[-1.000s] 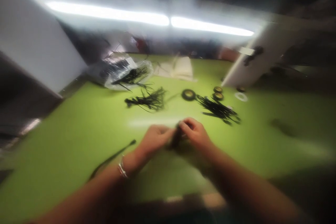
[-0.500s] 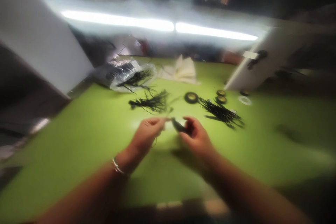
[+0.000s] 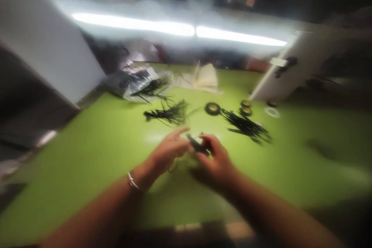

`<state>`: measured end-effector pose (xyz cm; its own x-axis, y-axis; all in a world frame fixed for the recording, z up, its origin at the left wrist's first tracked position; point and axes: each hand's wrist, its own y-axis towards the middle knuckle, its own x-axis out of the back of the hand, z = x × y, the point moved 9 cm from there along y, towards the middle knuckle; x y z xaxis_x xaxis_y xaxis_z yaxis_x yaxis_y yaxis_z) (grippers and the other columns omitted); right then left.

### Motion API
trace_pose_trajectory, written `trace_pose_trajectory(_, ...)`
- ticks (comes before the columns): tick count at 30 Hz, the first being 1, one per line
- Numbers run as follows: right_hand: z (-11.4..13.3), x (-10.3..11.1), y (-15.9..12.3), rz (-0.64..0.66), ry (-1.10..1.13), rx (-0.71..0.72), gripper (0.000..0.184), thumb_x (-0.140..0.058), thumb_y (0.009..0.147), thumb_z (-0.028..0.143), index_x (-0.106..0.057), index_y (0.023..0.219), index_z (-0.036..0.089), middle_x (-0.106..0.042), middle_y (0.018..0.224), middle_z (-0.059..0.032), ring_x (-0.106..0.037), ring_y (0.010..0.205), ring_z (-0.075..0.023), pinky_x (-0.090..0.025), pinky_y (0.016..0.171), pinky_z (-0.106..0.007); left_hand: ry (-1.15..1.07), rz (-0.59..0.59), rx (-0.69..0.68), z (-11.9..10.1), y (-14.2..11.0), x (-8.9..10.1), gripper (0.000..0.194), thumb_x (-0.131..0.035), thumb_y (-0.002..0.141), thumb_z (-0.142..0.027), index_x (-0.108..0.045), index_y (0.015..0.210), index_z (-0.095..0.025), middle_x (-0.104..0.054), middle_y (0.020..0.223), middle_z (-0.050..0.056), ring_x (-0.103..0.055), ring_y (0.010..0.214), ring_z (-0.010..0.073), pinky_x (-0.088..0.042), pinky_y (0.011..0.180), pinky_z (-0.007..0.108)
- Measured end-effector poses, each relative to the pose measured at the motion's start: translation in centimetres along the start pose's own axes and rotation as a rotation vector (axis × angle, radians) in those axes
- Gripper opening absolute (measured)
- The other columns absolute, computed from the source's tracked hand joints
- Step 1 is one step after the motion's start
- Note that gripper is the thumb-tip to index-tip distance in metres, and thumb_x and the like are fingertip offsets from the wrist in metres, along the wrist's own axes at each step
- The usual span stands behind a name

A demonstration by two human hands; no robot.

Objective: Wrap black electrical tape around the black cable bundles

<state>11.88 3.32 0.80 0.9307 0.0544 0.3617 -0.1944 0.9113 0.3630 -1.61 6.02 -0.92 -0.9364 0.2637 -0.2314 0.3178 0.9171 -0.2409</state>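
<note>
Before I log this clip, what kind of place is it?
Probably a small cable-assembly workbench: black tape rolls, a bundle of black cables and a clear plastic bag of dark leads lie on the green tabletop.

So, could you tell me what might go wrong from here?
The dark piece might slip, as the right hand seems to hold it mostly by the fingers. The thin wire looping below the left hand could snag. The cable bundle lies close beside the tape roll, so moving one may nudge the other.
</note>
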Motion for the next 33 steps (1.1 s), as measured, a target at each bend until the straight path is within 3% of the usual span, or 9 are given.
trace_pose_trajectory(5,0.5,0.2,0.1,0.009,-0.024,0.051,0.042,-0.063,0.077,0.017,-0.051,0.117,0.027,-0.056,0.093,-0.0019,-0.056,0.085,-0.0175,-0.051,0.076,-0.033,0.019,-0.070,0.017,-0.5,-0.1,0.3,0.047,-0.064,0.066,-0.021,-0.055,0.111,-0.009,-0.059,0.058,0.000,-0.038,0.050,0.0083,-0.026,0.049,0.022)
trace_pose_trajectory(8,0.6,0.2,0.0,0.017,-0.029,0.065,0.042,-0.063,0.077,0.017,-0.052,0.116,0.026,-0.056,0.094,-0.0019,-0.056,0.084,-0.0173,-0.050,0.075,-0.033,0.046,-0.052,0.004,-0.5,0.0,0.4,0.035,-0.064,0.066,-0.022,-0.060,0.098,-0.011,-0.059,0.057,0.000,-0.038,0.050,0.0081,-0.026,0.048,0.022)
trace_pose_trajectory(12,0.8,0.1,0.0,0.033,-0.027,0.068,0.041,-0.062,0.077,0.016,-0.053,0.115,0.027,-0.056,0.093,-0.0018,-0.055,0.083,-0.0170,-0.050,0.073,-0.032,0.071,-0.030,-0.035,-0.1,0.2,0.6,0.025,-0.062,0.071,-0.022,-0.062,0.094,-0.013,-0.062,0.059,0.002,-0.039,0.049,0.0080,-0.027,0.048,0.022)
trace_pose_trajectory(20,0.8,0.1,0.1,0.029,-0.055,0.078,0.042,-0.061,0.077,0.016,-0.052,0.116,0.027,-0.056,0.092,-0.0015,-0.055,0.082,-0.0165,-0.048,0.071,-0.031,0.112,-0.107,-0.138,-0.3,0.3,1.1,0.017,-0.066,0.072,-0.027,-0.064,0.080,-0.012,-0.063,0.058,0.002,-0.038,0.045,0.0060,-0.025,0.044,0.020)
trace_pose_trajectory(24,0.5,0.0,0.1,0.033,-0.038,0.053,0.040,-0.061,0.078,0.018,-0.052,0.116,0.027,-0.055,0.092,-0.0015,-0.054,0.082,-0.0165,-0.049,0.072,-0.031,0.113,-0.120,-0.129,-0.3,0.3,1.1,0.019,-0.066,0.073,-0.028,-0.064,0.082,-0.011,-0.063,0.058,0.002,-0.038,0.044,0.0059,-0.025,0.043,0.020)
trace_pose_trajectory(29,0.5,0.0,0.0,0.030,-0.011,0.048,0.041,-0.060,0.078,0.017,-0.051,0.117,0.027,-0.055,0.096,-0.0019,-0.054,0.083,-0.0162,-0.049,0.075,-0.032,0.083,-0.083,-0.076,0.4,0.4,1.3,0.045,-0.064,0.074,-0.023,-0.059,0.116,-0.011,-0.064,0.061,0.002,-0.037,0.045,0.0065,-0.027,0.044,0.020)
trace_pose_trajectory(33,0.4,0.0,0.0,0.035,-0.008,0.034,0.041,-0.061,0.078,0.018,-0.051,0.117,0.027,-0.055,0.096,-0.0022,-0.055,0.085,-0.0172,-0.049,0.076,-0.033,0.068,-0.053,-0.094,0.4,0.4,1.1,0.032,-0.064,0.075,-0.025,-0.065,0.103,-0.010,-0.063,0.062,0.003,-0.041,0.048,0.0069,-0.030,0.046,0.020)
